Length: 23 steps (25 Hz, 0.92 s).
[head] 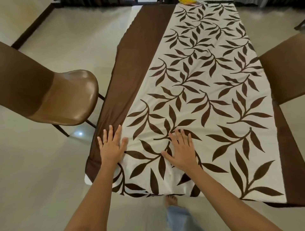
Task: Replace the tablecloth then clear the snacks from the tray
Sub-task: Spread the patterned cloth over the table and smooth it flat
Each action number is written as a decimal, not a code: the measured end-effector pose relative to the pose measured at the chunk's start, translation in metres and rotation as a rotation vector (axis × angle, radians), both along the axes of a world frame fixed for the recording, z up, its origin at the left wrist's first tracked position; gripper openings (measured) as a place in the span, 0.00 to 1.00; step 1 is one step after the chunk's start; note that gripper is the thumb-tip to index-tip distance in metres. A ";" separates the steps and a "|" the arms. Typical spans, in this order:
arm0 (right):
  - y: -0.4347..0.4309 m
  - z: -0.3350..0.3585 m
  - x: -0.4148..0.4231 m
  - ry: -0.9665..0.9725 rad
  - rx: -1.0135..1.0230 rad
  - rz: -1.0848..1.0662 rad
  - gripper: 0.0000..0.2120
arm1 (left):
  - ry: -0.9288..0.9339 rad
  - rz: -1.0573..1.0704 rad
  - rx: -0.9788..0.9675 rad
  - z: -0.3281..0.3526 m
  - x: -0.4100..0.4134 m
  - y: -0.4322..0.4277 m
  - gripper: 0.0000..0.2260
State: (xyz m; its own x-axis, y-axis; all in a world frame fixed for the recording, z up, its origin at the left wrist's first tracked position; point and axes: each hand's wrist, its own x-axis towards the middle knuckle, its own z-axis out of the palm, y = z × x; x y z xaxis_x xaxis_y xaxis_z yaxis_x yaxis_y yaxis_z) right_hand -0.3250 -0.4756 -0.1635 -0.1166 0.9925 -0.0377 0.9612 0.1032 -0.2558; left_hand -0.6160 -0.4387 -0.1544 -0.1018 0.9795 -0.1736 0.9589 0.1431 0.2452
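Observation:
A cream tablecloth (206,79) printed with brown leaves and edged in plain brown lies spread over the long table. My left hand (112,146) presses flat on it at the near left, across the seam between the brown border and the leaf print, fingers straight. My right hand (180,148) lies flat on the leaf print a little to the right, fingers spread. Neither hand holds anything. At the table's far end a yellow object (187,1) is cut off by the frame's top edge. I see no tray.
A brown chair (66,99) stands to the left of the table, close to its edge. Another brown chair (287,66) stands at the right. The floor (41,164) is pale tile. My foot (171,200) and jeans leg show below the table's near edge.

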 end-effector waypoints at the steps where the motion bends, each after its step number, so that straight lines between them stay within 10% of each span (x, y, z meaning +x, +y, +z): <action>1: 0.000 0.001 -0.010 0.013 -0.004 -0.001 0.40 | -0.009 0.010 -0.006 0.001 -0.003 0.000 0.31; 12: -0.006 0.001 -0.046 -0.031 0.001 -0.064 0.38 | -0.206 0.045 0.050 0.007 -0.044 -0.028 0.32; 16: -0.031 0.002 -0.096 0.067 -0.006 -0.030 0.34 | -0.611 0.715 0.207 0.026 -0.070 -0.032 0.24; 20: -0.051 -0.006 -0.120 -0.010 -0.004 -0.010 0.35 | -0.906 1.023 -0.808 0.039 -0.098 -0.050 0.32; 23: -0.053 -0.006 -0.113 -0.031 -0.039 0.002 0.36 | -1.307 1.003 -0.797 0.033 -0.101 -0.054 0.24</action>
